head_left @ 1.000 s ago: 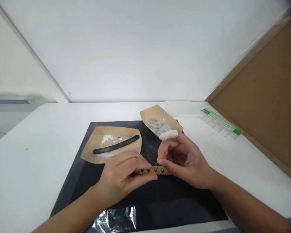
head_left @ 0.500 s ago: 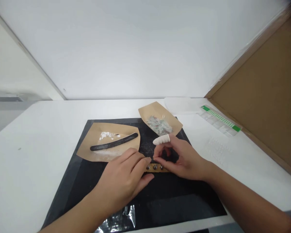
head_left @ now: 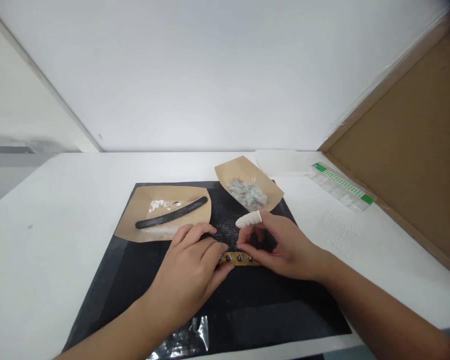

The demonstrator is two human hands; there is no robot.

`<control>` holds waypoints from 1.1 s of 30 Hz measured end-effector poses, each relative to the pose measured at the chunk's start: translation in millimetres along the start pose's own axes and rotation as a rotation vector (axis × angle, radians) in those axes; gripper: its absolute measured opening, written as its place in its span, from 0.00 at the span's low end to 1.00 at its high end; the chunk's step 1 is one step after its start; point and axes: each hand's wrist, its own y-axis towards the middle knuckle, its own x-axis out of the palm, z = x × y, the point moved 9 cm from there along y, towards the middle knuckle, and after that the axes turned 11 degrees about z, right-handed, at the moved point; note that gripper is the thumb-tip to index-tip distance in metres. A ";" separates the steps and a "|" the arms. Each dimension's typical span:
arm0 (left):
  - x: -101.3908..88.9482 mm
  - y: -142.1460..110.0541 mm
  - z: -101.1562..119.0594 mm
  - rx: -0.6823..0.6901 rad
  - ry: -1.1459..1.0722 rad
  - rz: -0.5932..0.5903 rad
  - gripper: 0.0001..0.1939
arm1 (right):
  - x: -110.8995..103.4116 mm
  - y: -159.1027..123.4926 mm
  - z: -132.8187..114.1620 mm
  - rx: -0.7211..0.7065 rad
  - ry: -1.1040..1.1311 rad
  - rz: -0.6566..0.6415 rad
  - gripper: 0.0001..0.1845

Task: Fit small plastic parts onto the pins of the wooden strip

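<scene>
The clear case [head_left: 350, 200] at the right of the table [head_left: 60, 210] carries a green label [head_left: 341, 184] with a printed grid; its characters are too small to read. Pale, fine markings in rows appear on the black mat [head_left: 225, 305], between the hands and the paper trays, and are also illegible. The left paper tray [head_left: 126, 222] contains small white discs [head_left: 161, 204] and a black, curved stick [head_left: 171, 213] laid diagonally. The right paper tray [head_left: 228, 170], angled at the far edge of the mat, contains a pile of translucent grey-green pieces [head_left: 247, 194]. The contents of the clear case cannot be identified. A translucent container [head_left: 279, 162] is located behind the right paper tray, and small clear dots [head_left: 339, 232] lie in rows on the table nearer than the clear case. The yellow-brown strip [head_left: 234, 258], fitted with a row of dark round parts [head_left: 240, 257], is positioned low over the mat, between and partly beneath the fingers of both hands. The left hand [head_left: 189, 267] grips the left portion of the strip, with the thumb at its near edge. The right hand [head_left: 287, 246] forms a narrow thumb-and-finger pinch at the far edge of the strip and covers its right end; whether a small item sits in that pinch cannot be determined. A white finger cover [head_left: 248, 219] is fitted to one finger of the right hand.
</scene>
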 end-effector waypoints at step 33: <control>9.5 -3.2 -12.1 -0.174 -0.176 -0.022 0.17 | 18.7 -5.2 0.9 0.009 0.021 -0.077 0.06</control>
